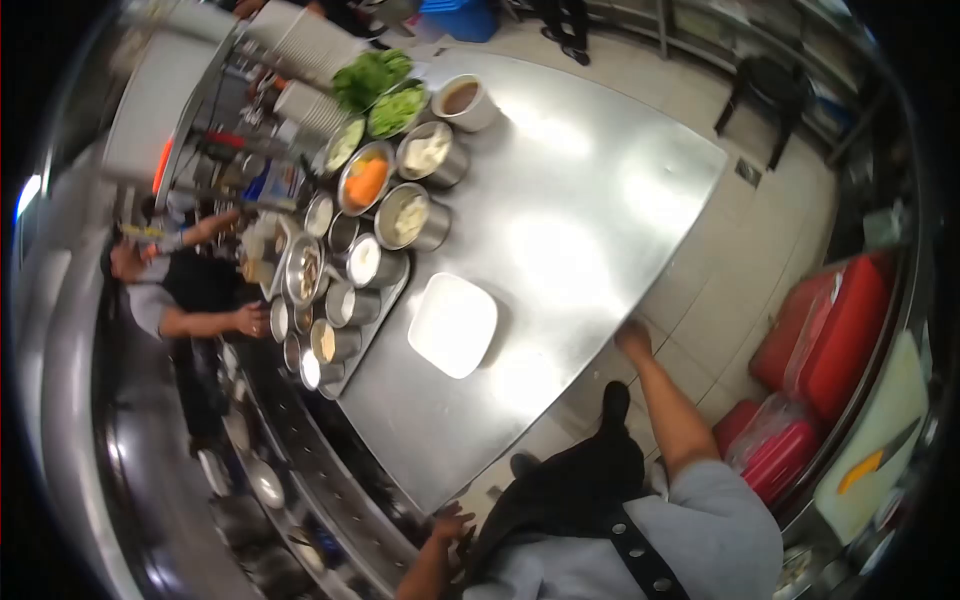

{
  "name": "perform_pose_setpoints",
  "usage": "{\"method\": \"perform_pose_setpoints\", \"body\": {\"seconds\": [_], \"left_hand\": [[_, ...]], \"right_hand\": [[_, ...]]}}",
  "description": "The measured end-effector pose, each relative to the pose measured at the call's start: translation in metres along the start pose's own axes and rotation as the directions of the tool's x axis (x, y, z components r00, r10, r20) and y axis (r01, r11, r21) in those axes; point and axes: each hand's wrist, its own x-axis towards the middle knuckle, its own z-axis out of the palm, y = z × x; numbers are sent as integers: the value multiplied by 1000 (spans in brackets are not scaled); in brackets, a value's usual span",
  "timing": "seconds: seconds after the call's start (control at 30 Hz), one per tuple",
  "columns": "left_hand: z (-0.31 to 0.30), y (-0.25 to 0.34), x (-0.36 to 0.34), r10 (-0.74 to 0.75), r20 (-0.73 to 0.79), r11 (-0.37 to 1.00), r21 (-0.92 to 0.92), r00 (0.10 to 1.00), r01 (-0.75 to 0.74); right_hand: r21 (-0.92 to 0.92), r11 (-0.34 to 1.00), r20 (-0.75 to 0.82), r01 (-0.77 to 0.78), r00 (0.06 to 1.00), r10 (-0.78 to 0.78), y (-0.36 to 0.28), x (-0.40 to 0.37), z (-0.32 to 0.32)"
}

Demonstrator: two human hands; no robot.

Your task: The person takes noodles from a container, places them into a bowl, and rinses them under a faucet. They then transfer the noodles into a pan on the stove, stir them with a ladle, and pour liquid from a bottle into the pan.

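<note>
My left hand (452, 525) is beside the corner of the steel table (580, 220), low in the view. Its fingers are spread and nothing is in them. By the table's right edge hangs my right hand (632, 338), small and blurred, so its fingers cannot be made out. On the tabletop between the hands and the metal pots sits a white square dish (453, 325) with rounded corners, apart from both hands. Whether anything lies in the dish is hard to see because of glare.
Metal pots of white pieces (410, 220), a bowl of orange food (365, 180) and leafy greens (370, 78) line the left side. Another person (190, 285) stands beyond them. Right are red containers (825, 335) and a yellow-handled knife (875, 462) on a board (905, 400).
</note>
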Motion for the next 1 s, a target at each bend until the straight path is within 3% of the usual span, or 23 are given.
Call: {"method": "perform_pose_setpoints", "body": {"seconds": [0.03, 0.07, 0.1, 0.13, 0.17, 0.2, 0.27, 0.3, 0.33, 0.37, 0.43, 0.5, 0.57, 0.63, 0.7, 0.73, 0.77, 0.83, 0.9, 0.93, 0.97, 1.0], "left_hand": [[2, 27, 6, -402, 39, 819, -432, 915, 378], [24, 0, 30, -384, 23, 853, -374, 923, 364], [16, 22, 32, -383, 41, 717, -616, 923, 326], [8, 48, 35, -383, 60, 522, -809, 922, 270], [-23, 90, 37, -473, 241, 419, -784, 848, 457], [3, 69, 51, -459, 162, 389, -847, 874, 361], [52, 24, 77, -421, 0, 323, -935, 907, 149], [45, 32, 67, -419, 5, 292, -946, 908, 140], [11, 54, 48, -259, -124, 690, -717, 958, 94], [-18, 69, 35, -71, -176, 938, -346, 982, 6], [-9, 44, 51, 92, 233, 556, -819, 968, 144], [22, 25, 64, 293, 217, 181, -969, 931, 169], [-36, 58, 10, 339, 72, -7, -997, 938, 79], [-54, 34, -15, 506, -29, -68, -998, 862, 7], [-36, -10, -20, 399, -21, 69, -996, 917, -53], [-40, -33, -32, 298, -65, 273, -950, 952, -150], [-36, -65, -41, 246, -106, 238, -957, 964, -166], [-19, -133, -55, -25, -353, 556, -783, 935, -280], [12, -199, -92, -405, -350, 344, -914, 844, -214], [57, -246, -95, -520, -354, 313, -926, 777, -211], [77, -273, -126, -649, -84, 12, -995, 756, -100], [114, -301, -153, -739, -119, 50, -991, 663, -122]], "right_hand": [[-46, 995, 98, -91, 991, 96, 14, -28, 29], [-119, 982, 169, -145, 972, 164, -30, -89, -20], [-212, 977, 215, 23, 976, 24, 4, -101, 22], [-238, 971, 273, -20, 958, 87, 41, -117, 57], [-267, 962, 326, -65, 933, 153, 34, -138, 51], [-306, 951, 326, -48, 933, 152, 14, -153, 36], [-347, 923, 414, -165, 856, 309, -48, -187, 8], [-376, 915, 407, -149, 860, 307, -59, -191, 11], [-385, 921, 439, -56, 867, 236, -71, -194, 16], [-391, 919, 481, 52, 863, 156, -87, -196, 25], [-388, 904, 481, 181, 876, 31, -126, -206, 57], [-250, 856, 335, 453, 870, -363, -119, -196, 145], [-187, 847, 467, 498, 803, -370, -176, -213, 178], [-157, 834, 518, 529, 763, -386, -224, -234, 220], [-133, 813, 589, 567, 705, -396, -268, -256, 267], [-127, 800, 618, 586, 678, -398, -285, -266, 289], [-126, 790, 645, 600, 654, -395, -299, -275, 308], [-148, 766, 689, 625, 621, -373, -315, -291, 340], [-219, 729, 727, 649, 607, -321, -314, -300, 355], [-269, 701, 743, 660, 605, -285, -313, -304, 357], [-322, 675, 755, 663, 611, -240, -309, -306, 356], [-372, 644, 764, 669, 614, -196, -305, -307, 355]]}}
